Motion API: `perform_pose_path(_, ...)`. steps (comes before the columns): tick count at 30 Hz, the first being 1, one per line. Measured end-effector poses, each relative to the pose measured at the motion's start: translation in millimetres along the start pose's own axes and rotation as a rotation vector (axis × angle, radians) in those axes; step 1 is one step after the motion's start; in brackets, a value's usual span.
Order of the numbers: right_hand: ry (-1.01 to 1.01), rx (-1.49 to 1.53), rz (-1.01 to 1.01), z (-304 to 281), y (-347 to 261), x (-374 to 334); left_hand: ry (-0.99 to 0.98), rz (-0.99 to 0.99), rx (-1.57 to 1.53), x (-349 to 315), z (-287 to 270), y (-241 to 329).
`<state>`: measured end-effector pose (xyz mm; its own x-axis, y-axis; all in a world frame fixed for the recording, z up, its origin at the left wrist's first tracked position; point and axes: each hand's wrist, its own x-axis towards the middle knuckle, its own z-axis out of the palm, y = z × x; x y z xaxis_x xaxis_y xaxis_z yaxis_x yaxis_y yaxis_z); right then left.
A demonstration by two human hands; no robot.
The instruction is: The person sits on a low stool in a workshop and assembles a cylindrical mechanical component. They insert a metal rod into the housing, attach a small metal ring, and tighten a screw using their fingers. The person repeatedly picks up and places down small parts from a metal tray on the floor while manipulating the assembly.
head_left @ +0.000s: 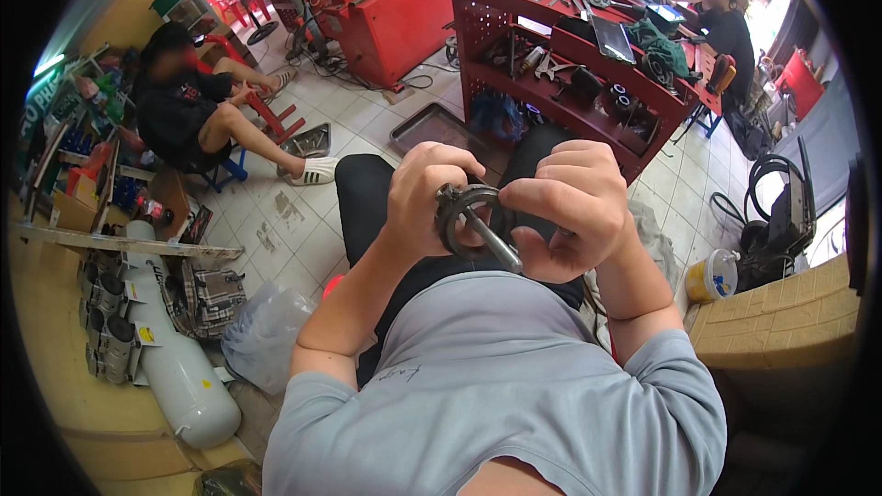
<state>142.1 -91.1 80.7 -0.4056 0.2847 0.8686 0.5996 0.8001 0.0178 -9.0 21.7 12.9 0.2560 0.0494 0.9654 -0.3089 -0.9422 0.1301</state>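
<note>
Hands [418,197] [574,207] on dark ring [448,228], rod [493,241] slanting toward lower right

Forearms [347,296] angle inward, left hand [415,200] curled in a grip, right hand [579,207] bent close beside it

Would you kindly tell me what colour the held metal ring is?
The metal ring is dark grey; head view.

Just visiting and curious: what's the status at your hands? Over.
Left hand gripping a dark metal ring. Right hand at its rim, grip unclear. Metal rod showing across its opening. Nothing visibly in the way.
</note>
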Motion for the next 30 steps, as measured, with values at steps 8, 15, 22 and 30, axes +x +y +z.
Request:
perform_pose_path(8,-0.054,-0.012,0.057,0.7,-7.3,3.6,-0.070,-0.068,0.070,4.2,-5.2,5.3)
perform_pose_path(15,-0.036,-0.004,0.044,6.7,-6.5,2.5,-0.080,-0.127,0.066,3.1,-3.3,6.1)
perform_pose_path(22,-0.051,-0.079,0.112,9.6,-2.4,0.0,-0.089,-0.158,0.032,-0.7,-6.2,1.7)
perform_pose_path(30,-0.014,-0.127,0.193,8.4,-5.4,2.3,-0.120,-0.234,-0.016,1.6,-7.4,5.9)
